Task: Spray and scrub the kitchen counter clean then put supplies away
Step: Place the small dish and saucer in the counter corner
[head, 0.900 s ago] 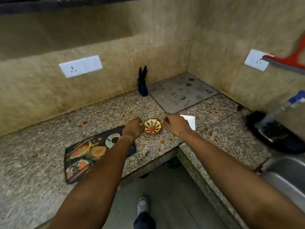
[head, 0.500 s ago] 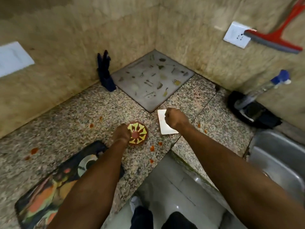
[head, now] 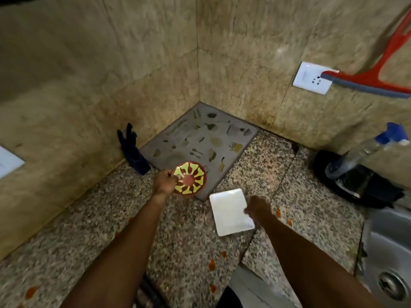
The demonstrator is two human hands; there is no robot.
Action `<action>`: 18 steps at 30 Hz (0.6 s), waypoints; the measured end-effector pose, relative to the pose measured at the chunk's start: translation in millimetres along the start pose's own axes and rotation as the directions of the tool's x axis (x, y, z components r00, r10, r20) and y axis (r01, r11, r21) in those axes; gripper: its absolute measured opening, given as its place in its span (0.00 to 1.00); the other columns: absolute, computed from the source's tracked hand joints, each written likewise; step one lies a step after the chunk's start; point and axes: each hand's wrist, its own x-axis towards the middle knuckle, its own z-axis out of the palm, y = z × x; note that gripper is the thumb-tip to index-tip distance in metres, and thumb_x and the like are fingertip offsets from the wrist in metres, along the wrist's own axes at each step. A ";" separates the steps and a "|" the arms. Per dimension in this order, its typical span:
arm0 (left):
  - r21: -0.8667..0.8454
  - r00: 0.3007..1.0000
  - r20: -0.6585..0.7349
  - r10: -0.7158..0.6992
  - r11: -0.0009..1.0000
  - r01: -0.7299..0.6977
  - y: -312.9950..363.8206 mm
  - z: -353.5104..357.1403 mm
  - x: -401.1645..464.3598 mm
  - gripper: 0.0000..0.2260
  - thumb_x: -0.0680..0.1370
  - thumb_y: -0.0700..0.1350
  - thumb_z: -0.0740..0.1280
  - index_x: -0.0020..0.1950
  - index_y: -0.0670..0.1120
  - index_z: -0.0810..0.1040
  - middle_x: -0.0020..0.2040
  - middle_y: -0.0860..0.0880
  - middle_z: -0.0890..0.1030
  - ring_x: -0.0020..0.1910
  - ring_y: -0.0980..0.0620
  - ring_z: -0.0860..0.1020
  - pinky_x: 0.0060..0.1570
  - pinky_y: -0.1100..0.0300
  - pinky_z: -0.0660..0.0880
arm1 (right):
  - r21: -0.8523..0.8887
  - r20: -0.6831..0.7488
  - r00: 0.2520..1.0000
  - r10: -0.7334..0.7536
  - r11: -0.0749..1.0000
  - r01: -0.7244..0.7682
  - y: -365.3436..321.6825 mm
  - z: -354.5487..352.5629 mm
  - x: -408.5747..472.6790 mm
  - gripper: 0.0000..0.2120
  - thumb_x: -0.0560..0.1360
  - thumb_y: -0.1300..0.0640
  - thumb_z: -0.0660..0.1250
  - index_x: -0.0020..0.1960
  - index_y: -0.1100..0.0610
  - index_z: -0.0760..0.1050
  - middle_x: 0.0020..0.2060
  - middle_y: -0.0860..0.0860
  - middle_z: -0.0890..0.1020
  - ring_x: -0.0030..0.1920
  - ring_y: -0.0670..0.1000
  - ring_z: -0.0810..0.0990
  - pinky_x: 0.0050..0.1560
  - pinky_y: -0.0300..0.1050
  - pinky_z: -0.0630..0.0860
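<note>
We see the left hand (head: 164, 182) gripping the rim of a small round dish (head: 190, 182), red with a yellow pattern, its fingers curled over the dish's left edge; the dish sits over the near corner of a grey printed mat (head: 200, 143) that fills the far corner of the speckled stone surface (head: 311, 210). The right hand (head: 258, 207) pinches the right edge of a white square plate (head: 230, 211), which lies just beside the mat's near corner, and we cannot tell if it is lifted or resting flat. Orange spots (head: 211, 264) dot the surface near its front edge, and more (head: 283, 216) lie to the right of the plate. A dark blue glove (head: 132, 151) stands against the left wall beside the mat. At the right edge of the surface a clear spray bottle (head: 364, 156) with a blue head leans over a black object (head: 355, 185), next to a steel sink (head: 387, 252). A red squeegee (head: 378, 78) hangs on the right wall, overlapping a white socket (head: 310, 77)
</note>
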 end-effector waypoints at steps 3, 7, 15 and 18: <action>-0.098 0.997 -0.021 -0.078 0.992 0.075 21.8 -3.9 24.7 0.08 0.77 0.42 0.69 0.52 0.39 0.82 0.47 0.43 0.82 0.44 0.46 0.80 0.38 0.59 0.75 | 0.069 0.122 0.989 -0.082 0.995 0.074 -19.1 -38.2 32.9 0.28 0.71 0.60 0.74 0.68 0.65 0.71 0.64 0.62 0.77 0.58 0.58 0.79 0.53 0.50 0.78; -0.205 0.989 -0.052 -0.139 0.971 0.126 55.4 -14.3 75.1 0.11 0.76 0.43 0.68 0.55 0.38 0.82 0.52 0.41 0.83 0.50 0.43 0.81 0.50 0.50 0.80 | 0.309 -0.056 0.985 -0.164 0.935 0.174 -79.0 -102.6 94.6 0.17 0.71 0.62 0.75 0.56 0.69 0.80 0.53 0.63 0.83 0.46 0.60 0.82 0.47 0.49 0.78; -0.484 0.965 0.015 -0.262 0.843 0.236 131.7 -8.5 173.9 0.05 0.81 0.41 0.63 0.46 0.46 0.77 0.47 0.45 0.80 0.46 0.47 0.79 0.43 0.54 0.78 | 0.646 -0.059 0.997 -0.041 0.760 0.069 -223.0 -127.4 235.6 0.15 0.74 0.60 0.72 0.56 0.68 0.78 0.52 0.64 0.83 0.43 0.58 0.82 0.41 0.49 0.77; -0.527 0.959 0.032 -0.282 0.811 0.256 139.0 -4.0 212.9 0.05 0.81 0.41 0.63 0.46 0.47 0.76 0.48 0.46 0.80 0.44 0.49 0.78 0.38 0.57 0.77 | 0.672 -0.025 1.000 -0.020 0.740 0.031 -262.9 -130.2 277.9 0.14 0.75 0.62 0.70 0.59 0.67 0.78 0.53 0.64 0.83 0.44 0.60 0.83 0.40 0.50 0.79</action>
